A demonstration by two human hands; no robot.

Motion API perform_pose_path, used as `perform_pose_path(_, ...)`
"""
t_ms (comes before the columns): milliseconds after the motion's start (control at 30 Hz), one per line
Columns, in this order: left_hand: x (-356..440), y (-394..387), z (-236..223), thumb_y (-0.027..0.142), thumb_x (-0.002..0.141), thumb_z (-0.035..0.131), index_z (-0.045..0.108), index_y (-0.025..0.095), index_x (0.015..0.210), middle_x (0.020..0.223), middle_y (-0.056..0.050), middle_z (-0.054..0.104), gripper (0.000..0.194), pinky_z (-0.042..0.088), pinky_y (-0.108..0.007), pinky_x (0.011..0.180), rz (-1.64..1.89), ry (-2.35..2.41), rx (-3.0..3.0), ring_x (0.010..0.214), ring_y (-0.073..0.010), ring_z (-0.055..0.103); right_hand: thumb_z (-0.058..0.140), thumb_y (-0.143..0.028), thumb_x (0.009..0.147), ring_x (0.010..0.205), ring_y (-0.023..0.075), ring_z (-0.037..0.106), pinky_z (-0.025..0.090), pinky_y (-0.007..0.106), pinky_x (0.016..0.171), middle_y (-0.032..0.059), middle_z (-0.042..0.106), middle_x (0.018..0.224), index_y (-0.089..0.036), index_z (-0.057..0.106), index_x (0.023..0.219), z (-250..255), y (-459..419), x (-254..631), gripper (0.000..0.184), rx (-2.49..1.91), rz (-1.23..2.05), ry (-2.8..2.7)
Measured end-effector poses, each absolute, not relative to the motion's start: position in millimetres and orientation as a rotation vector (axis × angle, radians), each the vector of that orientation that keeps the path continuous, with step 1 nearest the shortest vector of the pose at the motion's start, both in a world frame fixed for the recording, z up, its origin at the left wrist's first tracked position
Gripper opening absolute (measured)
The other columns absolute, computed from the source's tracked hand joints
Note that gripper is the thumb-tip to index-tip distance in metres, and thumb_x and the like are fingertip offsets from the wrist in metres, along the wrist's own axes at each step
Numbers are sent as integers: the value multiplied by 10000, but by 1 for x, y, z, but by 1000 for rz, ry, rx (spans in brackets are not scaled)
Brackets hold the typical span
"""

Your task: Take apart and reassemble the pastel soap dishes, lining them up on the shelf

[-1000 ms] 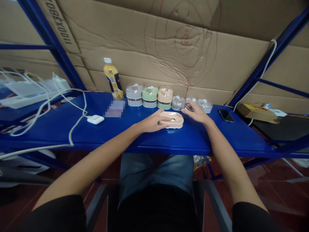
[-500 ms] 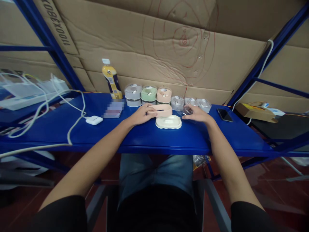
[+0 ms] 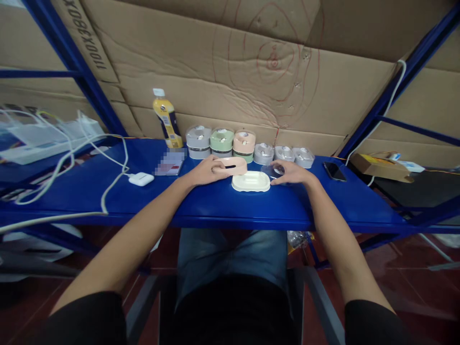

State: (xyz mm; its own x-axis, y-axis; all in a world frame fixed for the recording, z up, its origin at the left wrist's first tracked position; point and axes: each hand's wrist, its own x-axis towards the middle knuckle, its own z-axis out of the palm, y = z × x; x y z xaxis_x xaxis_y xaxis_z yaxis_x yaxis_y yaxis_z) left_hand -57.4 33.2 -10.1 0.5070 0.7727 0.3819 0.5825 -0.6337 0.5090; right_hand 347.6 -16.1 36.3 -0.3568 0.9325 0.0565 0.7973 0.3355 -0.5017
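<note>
My left hand [image 3: 205,172] is closed on the left end of a pink oval box shell [image 3: 237,167] with a dark slot in it. A cream oval tray [image 3: 250,182] lies on the blue table just in front of the shell, to its right. My right hand [image 3: 293,172] curls around a clear plastic cover [image 3: 266,171] beside the tray's right end; part of the cover is behind the fingers. Behind both hands stand stacked oval boxes: a grey one [image 3: 199,137], a green one [image 3: 221,140] and a pink one [image 3: 244,142], all with clear tops.
Several small grey boxes [image 3: 284,154] stand at the back right. A phone [image 3: 334,171] and an open cardboard box [image 3: 381,167] lie farther right. On the left are a yellow drink bottle [image 3: 167,120], a white earbud case [image 3: 141,179], a booklet [image 3: 170,162] and loose white cables [image 3: 104,191].
My left hand has moved slightly left and the pink shell with it. The clear cover under my right hand has come lower beside the tray, which has stayed put.
</note>
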Motion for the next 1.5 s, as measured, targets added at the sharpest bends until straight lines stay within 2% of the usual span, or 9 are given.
perform_pose_path(133, -44, 20, -8, 720, 913, 782, 813, 220, 1098, 1303, -125, 653, 533, 568, -585, 1172, 941, 997, 2484, 1272, -358, 679, 991, -608, 684, 1304, 435, 746, 591, 617, 1169, 169, 791, 1405, -234, 734, 1473, 40, -17, 348, 911, -1550, 505, -2159)
perform_pose_path(300, -6, -7, -6, 596, 971, 786, 733, 222, 1339, 1379, -137, 677, 528, 523, -576, 1242, 1018, 801, 2511, 1373, -351, 661, 902, -704, 757, 1338, 432, 725, 564, 644, 1188, 181, 769, 1464, -224, 725, 1497, 45, -22, 342, 899, -1398, 397, -1918)
perform_pose_path(600, 21, -20, -13, 641, 794, 939, 529, 183, 1564, 1560, -215, 649, 985, 532, -607, 1222, 981, 910, 2371, 1457, -455, 638, 929, -636, 768, 1395, 402, 706, 544, 601, 1215, 140, 759, 1498, -261, 742, 1534, 44, -32, 300, 874, -1003, 428, -2257)
perform_pose_path(733, 23, -17, -16, 656, 669, 1015, 444, 181, 1620, 1582, -246, 640, 1207, 546, -630, 1197, 1029, 909, 2240, 1470, -494, 632, 953, -638, 763, 1286, 379, 741, 578, 585, 1153, 120, 786, 1407, -284, 745, 1536, 41, -31, 287, 876, -987, 344, -2337)
perform_pose_path(867, 25, -16, -16, 646, 622, 1034, 395, 178, 1655, 1540, -242, 670, 1302, 548, -654, 1189, 1002, 954, 2181, 1449, -509, 651, 970, -632, 757, 1219, 360, 742, 584, 578, 1118, 106, 789, 1338, -313, 739, 1545, 35, -26, 279, 882, -963, 299, -2391)
perform_pose_path(1133, 23, -14, -16, 632, 579, 1052, 404, 203, 1664, 1485, -227, 707, 1334, 583, -677, 1145, 919, 958, 2170, 1414, -529, 676, 946, -690, 790, 1255, 392, 722, 566, 602, 1150, 135, 752, 1338, -283, 695, 1604, 25, -25, 276, 944, -1019, 357, -2443)
perform_pose_path(1300, 22, -16, -13, 654, 592, 1029, 437, 192, 1627, 1496, -238, 704, 1278, 582, -688, 1138, 870, 992, 2186, 1413, -533, 677, 896, -734, 844, 1369, 421, 671, 520, 614, 1229, 168, 705, 1449, -270, 629, 1671, 20, -25, 284, 985, -1007, 390, -2469)
perform_pose_path(1400, 19, -18, -9, 661, 618, 1017, 459, 184, 1601, 1496, -240, 707, 1227, 595, -653, 1128, 848, 1002, 2201, 1410, -521, 683, 913, -738, 813, 1381, 423, 663, 525, 624, 1225, 165, 700, 1490, -279, 574, 1712, 20, -24, 290, 1065, -974, 414, -2511)
perform_pose_path(1500, 16, -20, -7, 653, 620, 1019, 462, 184, 1597, 1495, -237, 709, 1219, 599, -631, 1128, 841, 1003, 2220, 1399, -503, 693, 958, -695, 757, 1333, 416, 700, 543, 637, 1200, 147, 741, 1471, -292, 602, 1685, 22, -26, 293, 1073, -1002, 426, -2494)
